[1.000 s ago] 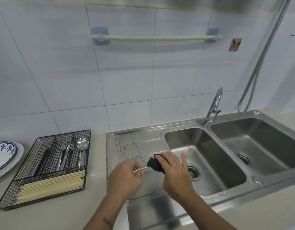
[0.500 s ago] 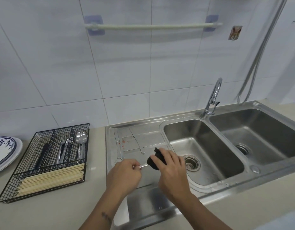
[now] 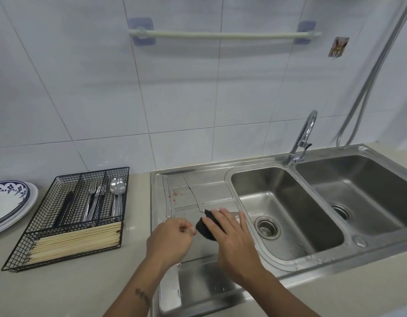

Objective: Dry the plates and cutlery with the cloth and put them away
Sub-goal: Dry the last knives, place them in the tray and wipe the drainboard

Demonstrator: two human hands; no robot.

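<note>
Over the drainboard (image 3: pixel 191 193), the left hand (image 3: pixel 169 242) pinches a thin metal utensil (image 3: pixel 232 213) (light, stiff, likely slippery wet) by its handle while the right hand (image 3: pixel 234 243) wraps the soft cloth (image 3: pixel 203 227) round it

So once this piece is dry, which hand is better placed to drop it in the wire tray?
Left hand: it already pinches the cutlery piece and is nearer the wire tray. The right hand holds the cloth.

Single head camera, worn on my head. Looks forward and down, wide-angle, close over counter (image 3: pixel 67 282) front edge; tiled wall (image 3: pixel 175 99) fills upper view.
</note>
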